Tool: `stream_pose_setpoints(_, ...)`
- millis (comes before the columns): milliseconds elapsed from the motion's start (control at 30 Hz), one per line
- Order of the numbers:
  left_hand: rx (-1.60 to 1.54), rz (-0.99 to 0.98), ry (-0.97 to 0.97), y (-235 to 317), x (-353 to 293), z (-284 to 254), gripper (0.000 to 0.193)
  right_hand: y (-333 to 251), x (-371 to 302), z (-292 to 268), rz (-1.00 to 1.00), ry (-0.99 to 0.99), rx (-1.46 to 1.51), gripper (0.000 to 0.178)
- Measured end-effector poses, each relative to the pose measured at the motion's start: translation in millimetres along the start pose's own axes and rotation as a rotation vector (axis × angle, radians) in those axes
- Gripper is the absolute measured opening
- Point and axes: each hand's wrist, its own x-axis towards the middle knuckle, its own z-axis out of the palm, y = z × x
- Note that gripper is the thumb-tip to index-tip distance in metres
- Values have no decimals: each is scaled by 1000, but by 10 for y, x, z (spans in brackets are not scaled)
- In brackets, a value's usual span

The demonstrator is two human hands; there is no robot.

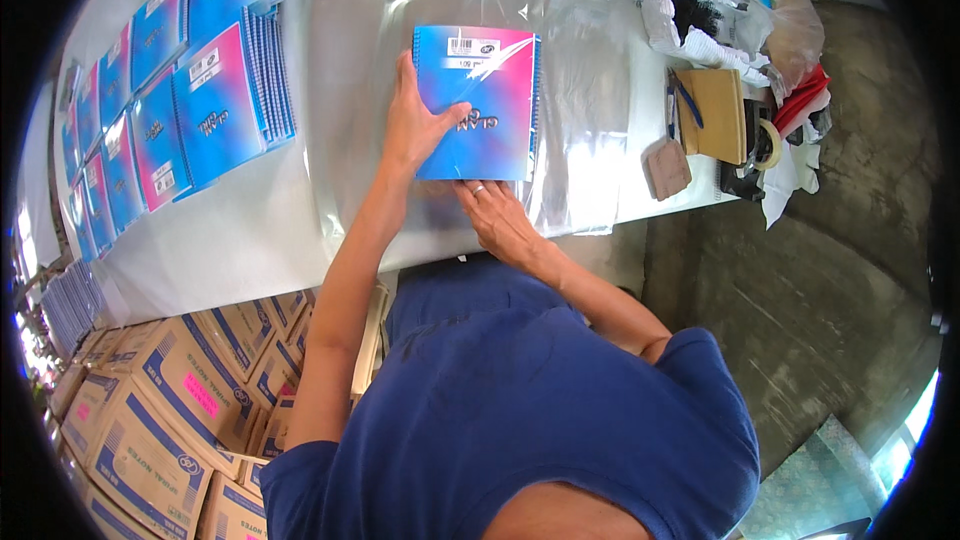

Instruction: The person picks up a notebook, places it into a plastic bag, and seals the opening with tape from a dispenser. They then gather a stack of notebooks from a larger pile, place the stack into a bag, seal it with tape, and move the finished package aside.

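Observation:
A stack of blue and pink spiral notebooks (490,80) is in front of me over the table, its top cover printed upside down to me. My left hand (425,125) grips its left side, thumb lying across the cover and the other fingers mostly hidden behind the edge. At the near edge, my right hand (492,212), with a ring on one finger, has its fingers close together against the stack; its fingertips are hidden beneath. Clear plastic sheets (585,180) lie spread under and around the notebooks.
Rows of similar notebook stacks (225,100) cover the table's left side. To the right are a tan pad (715,115) with a blue pen (690,102), a tape roll (767,143), a brown block (667,168) and crumpled wrapping (690,30). Cardboard cartons (190,390) are piled at lower left.

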Motion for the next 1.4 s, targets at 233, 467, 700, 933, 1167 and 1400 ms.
stream_pose_setpoints(233, 49, 1, 58, -3, 17, 23, 96, -67, 55, 4, 121, -82, -85, 54)
stream_pose_setpoints(467, 56, 3, 39, -64, -35, 32, 103, 252, 84, -668, 259, -427, 849, 34)
stream_pose_setpoints(700, 72, 45, 97, -123, -97, -11, 96, 403, 567, -613, -15, 205, 105, 31)
stream_pose_setpoints(933, 882, -379, 517, -803, -1305, -886, 75, 354, 553, -492, -13, 236, -55, 30)
stream_pose_setpoints(1167, -117, -54, 391, -253, -1409, -919, 68, 327, 642, -515, 168, 157, 216, 24)
stream_pose_setpoints(1400, 312, 280, -305, 501, -1436, -170, 66, 453, 800, -596, 345, 69, 758, 23)
